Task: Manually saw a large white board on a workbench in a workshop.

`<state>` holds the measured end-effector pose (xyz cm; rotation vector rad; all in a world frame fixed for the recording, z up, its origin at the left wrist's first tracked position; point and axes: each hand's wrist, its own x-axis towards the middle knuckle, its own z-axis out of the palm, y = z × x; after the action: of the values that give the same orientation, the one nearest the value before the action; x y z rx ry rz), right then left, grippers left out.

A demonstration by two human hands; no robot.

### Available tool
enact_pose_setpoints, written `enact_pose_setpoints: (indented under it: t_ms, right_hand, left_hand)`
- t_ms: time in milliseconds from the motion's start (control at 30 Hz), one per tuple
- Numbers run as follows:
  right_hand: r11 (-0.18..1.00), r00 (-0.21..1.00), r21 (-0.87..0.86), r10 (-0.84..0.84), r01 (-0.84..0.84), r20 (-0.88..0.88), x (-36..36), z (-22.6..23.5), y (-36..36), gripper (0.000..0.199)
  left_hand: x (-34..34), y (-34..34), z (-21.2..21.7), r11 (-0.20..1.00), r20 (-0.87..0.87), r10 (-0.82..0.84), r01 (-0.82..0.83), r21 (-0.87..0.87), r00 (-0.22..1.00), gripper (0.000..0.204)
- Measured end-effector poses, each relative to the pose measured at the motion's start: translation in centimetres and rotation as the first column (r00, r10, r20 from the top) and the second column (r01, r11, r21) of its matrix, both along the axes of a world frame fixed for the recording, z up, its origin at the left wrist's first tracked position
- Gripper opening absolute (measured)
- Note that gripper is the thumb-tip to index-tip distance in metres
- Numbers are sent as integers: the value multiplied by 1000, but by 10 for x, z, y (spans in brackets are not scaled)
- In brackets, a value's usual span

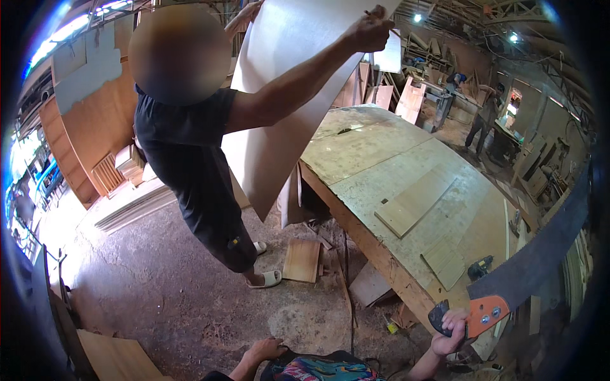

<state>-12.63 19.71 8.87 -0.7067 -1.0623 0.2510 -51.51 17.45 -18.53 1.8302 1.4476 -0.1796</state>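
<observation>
Near workbench edge (365, 240), right hand (454, 329) clenched round handsaw (524, 273); left hand (265, 349) beside shirt (327, 368), grasp unclear; floor (190, 279) spreads leftward.

"What's your saw (525, 272) made of?"
"The blade (546, 255) looks like dull, matt metal; my orange handle (486, 308) looks like smooth plastic, with shiny metal bolts (485, 319)."
"And the table (362, 184)?"
"Wood, I'd say: scuffed, blotchy top, rough edge (352, 225). The board (416, 200) is smooth, matt wood."
"The sheet (279, 76)?"
"Smooth, faintly glossy; I can't tell the material."
</observation>
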Motion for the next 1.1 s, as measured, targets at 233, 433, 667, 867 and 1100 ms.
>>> enact_pose_setpoints:
  t_ms: [233,433,667,867,1100]
  right_hand:
    - [998,995,8,-55,55,84,2,13,-16,21]
    - [980,998,196,-10,21,-55,40,-75,9,23]
    - [971,992,213,-86,105,-95,22,-36,-12,22]
    - [989,946,71,-101,129,-309,-16,4,-12,8]
    - [948,844,316,150,24,-515,-11,-14,3,9]
  left_hand:
    - [11,34,3,998,5,-69,69,6,998,60]
    - [23,220,5,943,-30,-179,181,279,983,57]
    - [43,269,30,913,-20,-172,167,372,985,59]
    - [31,223,14,960,-2,-135,131,249,991,61]
    - [30,132,13,991,6,-113,112,78,994,65]
